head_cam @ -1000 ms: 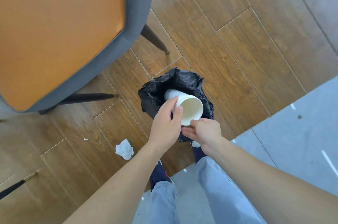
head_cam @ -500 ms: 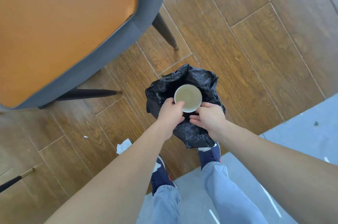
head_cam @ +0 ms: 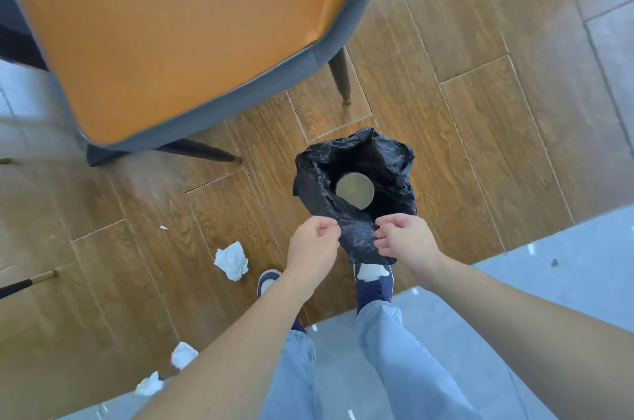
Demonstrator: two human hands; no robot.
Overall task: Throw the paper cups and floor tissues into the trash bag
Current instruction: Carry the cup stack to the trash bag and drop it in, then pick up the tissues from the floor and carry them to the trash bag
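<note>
The paper cup [head_cam: 354, 189] sat upright inside the trash bag [head_cam: 356, 230]. My left hand [head_cam: 310, 246] pinched the bag's near rim; my right hand [head_cam: 404, 241], loosely curled, touched it. I judged the crumpled tissue [head_cam: 231, 260] on the floor [head_cam: 480, 110] came next.

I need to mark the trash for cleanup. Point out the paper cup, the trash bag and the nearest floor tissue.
paper cup [head_cam: 354, 190], head view, on its open inside.
trash bag [head_cam: 360, 234], head view, on its near wall.
floor tissue [head_cam: 232, 260], head view, on the crumpled middle.
</note>
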